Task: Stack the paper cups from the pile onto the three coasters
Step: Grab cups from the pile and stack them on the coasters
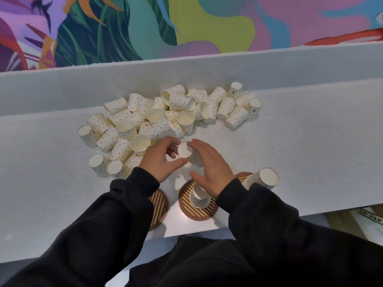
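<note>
A pale grey counter with a raised back ledge runs across the view, and behind it stands a wall mural painted in purple, green, teal and pink leaf shapes. Below the counter's near edge at the right, part of a cardboard box shows.

Both hands meet over the counter around one paper cup, its white base turned up toward the camera. The left hand has fingers curled round the cup from the left and its thumb reaching under; the right hand lies with its fingertips against the cup's right side, fingers spread. Whether either hand truly clamps it I cannot tell.

Beyond and to the left of the hands lies the pile of dotted cups, tumbled on their sides and ends. Just under the right wrist stands the middle coaster, brown with pale stripes, bearing an upturned cup stack. The left coaster is partly hidden by the left sleeve. Right of the right hand, a leaning cup stack rests on the right coaster.
</note>
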A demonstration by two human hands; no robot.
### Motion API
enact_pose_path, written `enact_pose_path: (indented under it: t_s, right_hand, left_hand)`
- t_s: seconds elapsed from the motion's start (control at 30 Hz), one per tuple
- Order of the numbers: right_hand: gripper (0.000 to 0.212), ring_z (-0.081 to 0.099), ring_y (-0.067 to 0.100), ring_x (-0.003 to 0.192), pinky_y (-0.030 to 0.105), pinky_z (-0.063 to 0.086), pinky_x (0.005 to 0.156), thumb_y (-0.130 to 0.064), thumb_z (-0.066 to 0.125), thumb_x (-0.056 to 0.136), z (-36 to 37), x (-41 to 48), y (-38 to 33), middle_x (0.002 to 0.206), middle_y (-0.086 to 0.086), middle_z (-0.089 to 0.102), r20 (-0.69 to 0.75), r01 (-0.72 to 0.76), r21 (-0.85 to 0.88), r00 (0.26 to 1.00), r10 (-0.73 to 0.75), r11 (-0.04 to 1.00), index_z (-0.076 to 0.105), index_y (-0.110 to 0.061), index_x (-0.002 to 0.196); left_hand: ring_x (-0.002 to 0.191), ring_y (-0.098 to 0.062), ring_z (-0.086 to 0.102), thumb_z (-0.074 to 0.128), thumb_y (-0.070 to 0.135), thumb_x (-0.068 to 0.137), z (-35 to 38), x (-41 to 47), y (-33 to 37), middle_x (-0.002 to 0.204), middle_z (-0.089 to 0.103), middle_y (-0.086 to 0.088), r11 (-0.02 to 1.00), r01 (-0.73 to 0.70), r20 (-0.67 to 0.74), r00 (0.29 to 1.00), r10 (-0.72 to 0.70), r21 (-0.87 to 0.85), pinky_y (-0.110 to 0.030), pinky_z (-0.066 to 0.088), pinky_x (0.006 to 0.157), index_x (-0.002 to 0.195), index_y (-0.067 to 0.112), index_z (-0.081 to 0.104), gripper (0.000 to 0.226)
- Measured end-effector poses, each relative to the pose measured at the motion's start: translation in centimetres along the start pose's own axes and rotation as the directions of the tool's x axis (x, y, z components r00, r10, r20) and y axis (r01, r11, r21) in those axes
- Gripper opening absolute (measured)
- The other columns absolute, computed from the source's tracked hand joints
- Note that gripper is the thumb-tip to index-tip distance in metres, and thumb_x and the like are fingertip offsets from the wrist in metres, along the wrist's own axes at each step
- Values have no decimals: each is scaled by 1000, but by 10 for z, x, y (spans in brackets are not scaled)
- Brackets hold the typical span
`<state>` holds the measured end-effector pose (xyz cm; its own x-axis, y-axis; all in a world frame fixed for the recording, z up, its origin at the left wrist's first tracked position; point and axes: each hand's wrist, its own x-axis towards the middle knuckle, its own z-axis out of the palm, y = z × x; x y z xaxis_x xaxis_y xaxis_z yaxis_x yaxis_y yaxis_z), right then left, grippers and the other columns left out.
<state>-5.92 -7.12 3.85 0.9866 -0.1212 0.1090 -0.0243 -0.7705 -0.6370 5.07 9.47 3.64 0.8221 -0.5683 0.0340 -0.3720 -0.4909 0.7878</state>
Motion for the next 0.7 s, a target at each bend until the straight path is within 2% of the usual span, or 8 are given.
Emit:
enact_pose_path:
  t_s: [0.07, 0.2, 0.23, 0.3, 0.37, 0.4, 0.5, 0.7]
  right_hand:
    - [72, 44, 15, 143, 24, 32, 118, -15, 76, 91, 6, 8, -6, 156, -4, 46, 11, -126, 124, 992, 125, 984, 42, -26, 152]
    - [74, 51, 13, 134, 35, 44, 115, -17, 83, 84, 14, 17, -10, 147, -6, 56, -34, -234, 290, 967, 254, 928, 47, -28, 148]
    - [76, 52, 12, 132, 33, 45, 113, -17, 85, 82, 13, 17, -8, 145, -6, 57, -60, -238, 312, 961, 269, 920, 47, -29, 147]
    - [74, 54, 8, 125, 34, 48, 111, -16, 87, 78, 9, 18, -6, 137, -10, 59, -106, -241, 353, 950, 294, 904, 50, -31, 141]
    - [69, 54, 6, 120, 32, 51, 108, -17, 88, 77, 4, 15, -3, 128, -17, 59, -127, -246, 397, 939, 318, 884, 53, -36, 133]
    - [67, 54, 5, 119, 30, 51, 106, -17, 88, 78, 1, 13, -2, 126, -19, 58, -130, -251, 418, 935, 330, 873, 53, -38, 131]
    - [63, 54, 6, 122, 28, 49, 103, -19, 86, 83, -3, 4, 2, 129, -22, 56, -119, -272, 465, 924, 364, 842, 51, -42, 130]
    - [59, 56, 4, 122, 25, 54, 98, -23, 83, 86, -3, -21, 12, 135, -22, 57, -153, -250, 472, 921, 357, 846, 53, -43, 132]
  left_hand:
    - [86, -9, 65, 83, 32, 83, -3, -7, 4, 99, 68, 11, 993, 29, 47, 999, -23, -115, -20, 51, 74, 110, 31, 66, 32]
    - [93, -13, 68, 75, 36, 84, -5, -8, 0, 108, 70, 14, 971, 87, 43, 996, -79, -222, -36, 59, 82, 113, 34, 69, 30]
    - [94, -12, 68, 73, 33, 85, -9, -6, -3, 109, 70, 15, 985, 70, 22, 997, -68, -156, -36, 58, 83, 118, 33, 68, 33]
    - [100, -12, 63, 70, 26, 89, -21, -2, -17, 118, 67, 10, 978, -2, -2, 1000, 3, 208, -37, 55, 87, 127, 29, 63, 39]
    - [113, -21, 58, 67, 24, 90, -31, 1, -33, 131, 63, 1, 799, -62, 75, 997, 21, 598, -41, 51, 92, 136, 24, 57, 47]
    - [118, -25, 56, 66, 22, 89, -33, 0, -42, 135, 61, -1, 699, -71, 117, 993, -17, 711, -42, 50, 94, 139, 23, 54, 51]
    - [123, -27, 54, 66, 19, 88, -27, -8, -69, 141, 57, -3, 533, -102, 189, 976, -110, 840, -41, 48, 100, 144, 23, 49, 59]
    - [135, -27, 45, 68, 16, 86, -14, -10, -96, 146, 51, -3, 447, -146, 206, 974, -89, 883, -44, 41, 110, 149, 22, 40, 69]
